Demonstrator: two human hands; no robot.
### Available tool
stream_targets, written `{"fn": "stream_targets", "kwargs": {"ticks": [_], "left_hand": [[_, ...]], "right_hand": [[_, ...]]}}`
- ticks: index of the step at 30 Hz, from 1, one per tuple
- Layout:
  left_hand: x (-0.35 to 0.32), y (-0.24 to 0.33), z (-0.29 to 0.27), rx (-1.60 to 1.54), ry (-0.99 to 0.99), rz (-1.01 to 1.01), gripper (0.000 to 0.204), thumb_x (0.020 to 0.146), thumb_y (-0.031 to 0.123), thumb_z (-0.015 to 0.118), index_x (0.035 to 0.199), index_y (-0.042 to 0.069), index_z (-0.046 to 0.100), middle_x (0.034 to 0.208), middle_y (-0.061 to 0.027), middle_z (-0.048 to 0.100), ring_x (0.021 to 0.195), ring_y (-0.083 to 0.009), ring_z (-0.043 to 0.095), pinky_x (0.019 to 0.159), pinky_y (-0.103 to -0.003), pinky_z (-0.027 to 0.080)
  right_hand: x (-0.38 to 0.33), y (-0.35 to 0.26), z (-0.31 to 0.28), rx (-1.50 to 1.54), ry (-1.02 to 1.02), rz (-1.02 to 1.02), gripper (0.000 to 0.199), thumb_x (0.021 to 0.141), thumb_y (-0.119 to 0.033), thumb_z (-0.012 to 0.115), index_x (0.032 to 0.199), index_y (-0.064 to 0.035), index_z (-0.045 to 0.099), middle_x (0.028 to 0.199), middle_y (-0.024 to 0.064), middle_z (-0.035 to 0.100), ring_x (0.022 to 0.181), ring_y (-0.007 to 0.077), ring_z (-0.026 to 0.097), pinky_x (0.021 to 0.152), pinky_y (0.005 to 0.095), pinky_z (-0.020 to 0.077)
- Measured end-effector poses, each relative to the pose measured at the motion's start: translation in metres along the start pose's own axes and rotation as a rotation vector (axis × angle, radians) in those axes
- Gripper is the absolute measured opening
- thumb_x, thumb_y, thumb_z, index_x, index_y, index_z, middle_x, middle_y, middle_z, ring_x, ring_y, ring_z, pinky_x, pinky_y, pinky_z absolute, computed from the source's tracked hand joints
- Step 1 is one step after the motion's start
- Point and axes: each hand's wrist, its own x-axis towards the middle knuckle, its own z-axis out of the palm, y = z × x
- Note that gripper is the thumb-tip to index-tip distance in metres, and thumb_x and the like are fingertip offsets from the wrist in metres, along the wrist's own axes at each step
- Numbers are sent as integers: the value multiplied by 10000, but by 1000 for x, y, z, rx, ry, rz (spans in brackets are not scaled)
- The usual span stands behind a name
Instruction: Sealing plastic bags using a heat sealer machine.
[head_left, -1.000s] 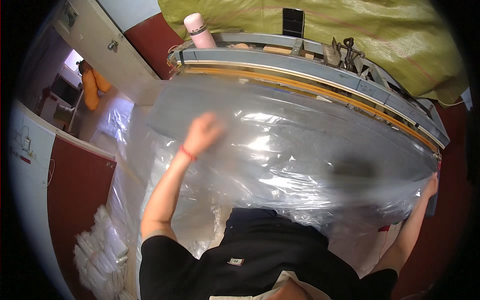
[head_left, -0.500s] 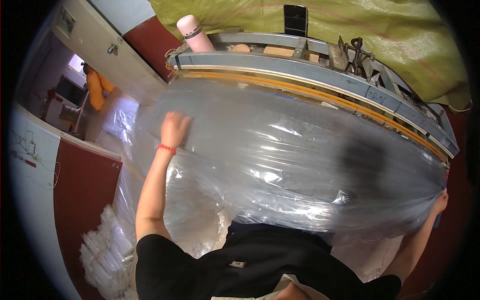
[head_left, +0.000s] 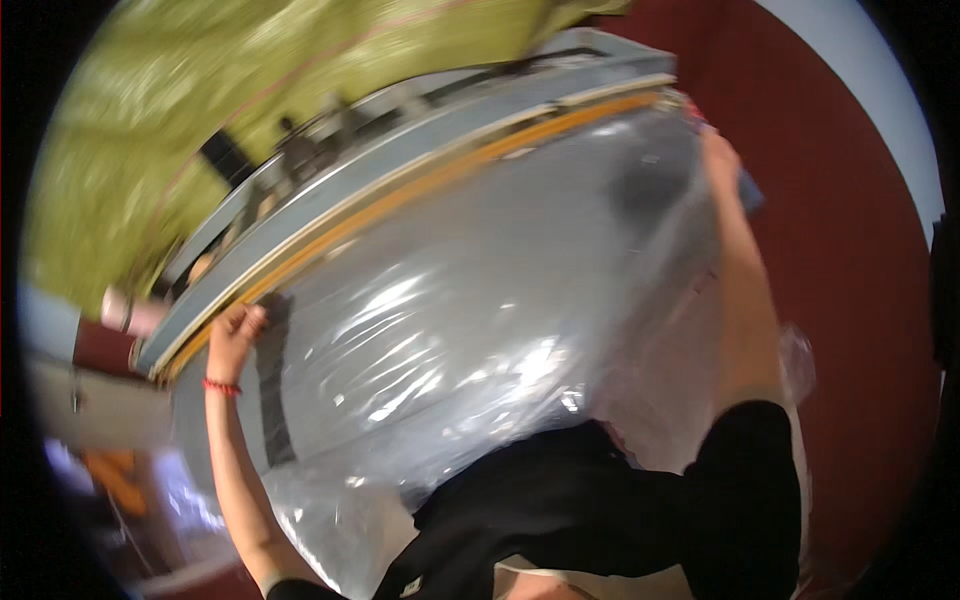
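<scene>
A large sheet of clear plastic film lies stretched over a grey surface in front of me, wrinkled and shiny. My left hand, with a red bead bracelet at the wrist, is by the orange strip at the left end of the long grey metal frame. Its fingers are curled closed; whatever they pinch is hidden. At the far right end, my right hand grips the edge of the film, close to the frame's corner. Motion blurs the picture.
Behind the frame hangs a yellow-green woven sheet. A pink bottle stands at the frame's left end, and metal clamps sit along its back. The wall on the right is dark red. More loose film hangs below the surface.
The view has swung to the right, tilting the frame. My left hand has moved from the middle of the film up to the orange strip. My right hand stays at the film's right end.
</scene>
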Motion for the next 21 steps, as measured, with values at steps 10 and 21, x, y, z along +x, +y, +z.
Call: {"fn": "stream_targets", "kwargs": {"ticks": [10,21], "left_hand": [[-5,296,339,-571,-872,292,219,837,191,554,940,6,609,706,-7,594,571,-44,491,504,-184,414],[16,326,414,-1040,-644,49,176,778,57,546,951,26,550,791,-90,611,583,-124,561,510,-228,434]], "right_hand": [[-8,24,-7,905,-83,109,178,838,-161,530,758,-4,553,647,-24,512,610,56,454,567,223,387],[-7,21,0,930,-38,59,175,832,-165,539,727,-24,535,618,-48,472,576,33,412,529,206,357]]}}
